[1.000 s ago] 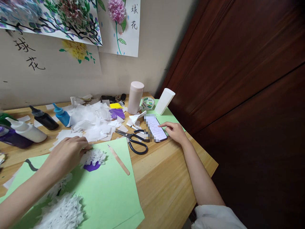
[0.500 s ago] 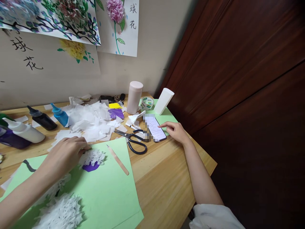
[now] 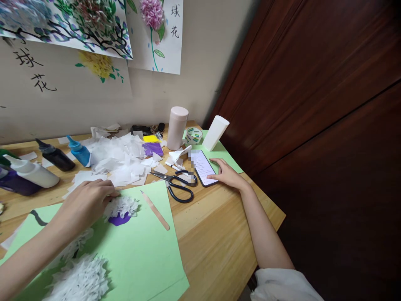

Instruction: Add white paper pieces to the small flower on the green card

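On the tabletop (image 3: pixel 216 234), light contact suits paper and phone

The green sheet (image 3: pixel 140 251) wants to stay flat. The left hand (image 3: pixel 86 198) curls its fingers, any hold hidden. The right hand (image 3: pixel 228 175) spreads thumb and forefinger, gripping nothing; gentle thumb pressure should steady the phone (image 3: pixel 203 167) near the right edge and spare the ruffled white tuft (image 3: pixel 125 207) by the sheet's far edge

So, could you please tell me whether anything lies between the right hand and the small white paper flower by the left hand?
Yes: the phone is right at the fingers of the right hand; beyond it lie the scissors, then the pointed wooden stick, just beside the flower.
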`<state>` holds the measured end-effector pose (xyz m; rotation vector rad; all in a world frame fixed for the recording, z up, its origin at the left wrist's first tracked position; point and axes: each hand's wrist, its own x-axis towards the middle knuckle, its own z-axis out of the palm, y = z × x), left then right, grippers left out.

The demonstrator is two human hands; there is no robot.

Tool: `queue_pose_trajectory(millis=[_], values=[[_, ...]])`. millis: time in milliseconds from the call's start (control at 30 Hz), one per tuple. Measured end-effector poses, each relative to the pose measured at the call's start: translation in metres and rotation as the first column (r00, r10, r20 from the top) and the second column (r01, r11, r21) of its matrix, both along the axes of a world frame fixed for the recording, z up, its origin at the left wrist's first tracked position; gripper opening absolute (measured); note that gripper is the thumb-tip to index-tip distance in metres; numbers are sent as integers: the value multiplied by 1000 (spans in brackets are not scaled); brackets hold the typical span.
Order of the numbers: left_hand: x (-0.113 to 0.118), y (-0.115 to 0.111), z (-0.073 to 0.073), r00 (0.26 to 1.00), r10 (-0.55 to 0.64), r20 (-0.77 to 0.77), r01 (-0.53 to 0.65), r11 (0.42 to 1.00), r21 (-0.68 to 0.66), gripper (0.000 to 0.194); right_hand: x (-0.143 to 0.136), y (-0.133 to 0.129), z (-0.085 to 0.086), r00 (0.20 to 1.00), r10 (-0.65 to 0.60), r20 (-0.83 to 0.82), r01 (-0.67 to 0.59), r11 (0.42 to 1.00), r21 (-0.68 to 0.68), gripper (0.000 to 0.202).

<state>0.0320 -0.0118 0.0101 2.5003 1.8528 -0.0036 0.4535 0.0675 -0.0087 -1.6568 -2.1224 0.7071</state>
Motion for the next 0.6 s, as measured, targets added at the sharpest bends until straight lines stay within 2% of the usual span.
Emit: queue_pose_trajectory(millis=[300, 467, 600], values=[[-1, 0, -1, 1000, 8, -1, -8, 1000, -5, 40, 2, -2, 1, 998, 50, -37, -51, 998, -37, 71], [0, 0, 0, 1000, 13, -14, -13, 1000, -10, 38, -4, 2, -2, 998, -33, -54, 32, 999, -19, 53], [1, 0, 2, 1000, 7, 0, -7, 1000, -19, 38, -9, 6, -8, 991, -103, -84, 103, 995, -6, 51]])
